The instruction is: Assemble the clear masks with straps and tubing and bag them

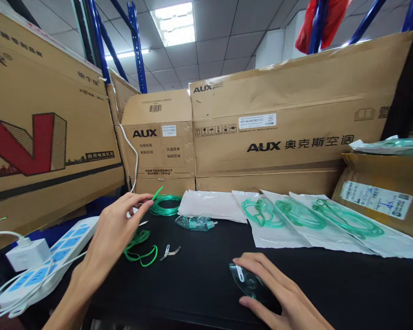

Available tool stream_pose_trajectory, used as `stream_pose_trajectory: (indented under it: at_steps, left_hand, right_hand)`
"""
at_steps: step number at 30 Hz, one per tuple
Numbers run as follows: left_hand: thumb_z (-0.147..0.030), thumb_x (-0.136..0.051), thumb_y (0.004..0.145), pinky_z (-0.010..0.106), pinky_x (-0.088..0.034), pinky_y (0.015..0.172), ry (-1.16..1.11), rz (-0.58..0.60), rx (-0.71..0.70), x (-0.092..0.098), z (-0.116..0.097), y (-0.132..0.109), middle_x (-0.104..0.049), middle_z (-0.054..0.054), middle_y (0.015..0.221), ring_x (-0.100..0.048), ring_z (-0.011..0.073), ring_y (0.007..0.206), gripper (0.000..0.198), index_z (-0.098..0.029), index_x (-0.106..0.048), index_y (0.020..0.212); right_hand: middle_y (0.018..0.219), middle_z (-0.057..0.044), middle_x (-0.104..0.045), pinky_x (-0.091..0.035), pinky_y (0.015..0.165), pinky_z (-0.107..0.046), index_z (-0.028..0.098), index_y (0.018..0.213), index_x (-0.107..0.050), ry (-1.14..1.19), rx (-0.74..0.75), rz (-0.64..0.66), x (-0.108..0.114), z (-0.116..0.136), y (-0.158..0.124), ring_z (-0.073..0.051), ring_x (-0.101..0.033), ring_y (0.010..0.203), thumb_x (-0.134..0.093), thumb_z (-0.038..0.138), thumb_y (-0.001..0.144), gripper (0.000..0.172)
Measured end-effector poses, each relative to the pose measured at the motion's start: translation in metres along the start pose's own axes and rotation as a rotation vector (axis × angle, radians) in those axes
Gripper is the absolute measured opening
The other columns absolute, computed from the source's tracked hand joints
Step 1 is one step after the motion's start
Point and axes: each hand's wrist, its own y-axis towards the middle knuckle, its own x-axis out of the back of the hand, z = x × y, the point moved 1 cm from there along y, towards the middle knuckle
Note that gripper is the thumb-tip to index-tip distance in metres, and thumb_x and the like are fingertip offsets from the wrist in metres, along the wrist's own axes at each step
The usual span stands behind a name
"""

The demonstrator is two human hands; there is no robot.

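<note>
A bright green elastic cord is pinched at one end between the thumb and forefinger of my left hand. Beneath that hand lies a loose bundle of green elastic cords on the black table. My right hand grips a clear green oxygen mask from the side, partly hiding it; a pale metal nose strip shows on the mask. Small metal strips lie between the hands. Behind them are a clear mask with a connector and a coil of green tubing.
White pouches with green tubing lie at the back right, beside an open cardboard box. A white power strip with cables stands at the left. Large cartons wall off the back.
</note>
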Motion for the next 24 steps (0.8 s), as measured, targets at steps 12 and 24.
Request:
stream_pose_trajectory:
  at_steps: [12,24]
  left_hand:
    - [-0.015,-0.057,0.108,0.036,-0.055,0.089,-0.305,0.380,-0.465,-0.068,-0.106,-0.030,-0.072,0.004,0.108,-0.069,0.0221,0.100,0.018,-0.022,-0.072,0.115]
    - [-0.013,-0.054,0.109,0.046,-0.047,0.098,-0.254,0.664,-0.421,-0.090,-0.112,-0.077,-0.070,-0.001,0.111,-0.065,0.0242,0.104,0.023,-0.027,-0.071,0.116]
  right_hand:
    - [0.152,-0.007,-0.060,-0.055,0.112,-0.056,0.041,0.151,-0.054,-0.260,-0.106,0.002,0.009,-0.030,-0.014,-0.036,-0.063,0.136,-0.064,0.030,0.101,0.052]
    - [0.160,-0.016,-0.048,-0.045,0.115,-0.072,0.033,0.152,-0.050,-0.521,0.128,-0.011,0.014,-0.009,-0.009,-0.039,-0.042,0.153,-0.059,0.023,0.105,0.049]
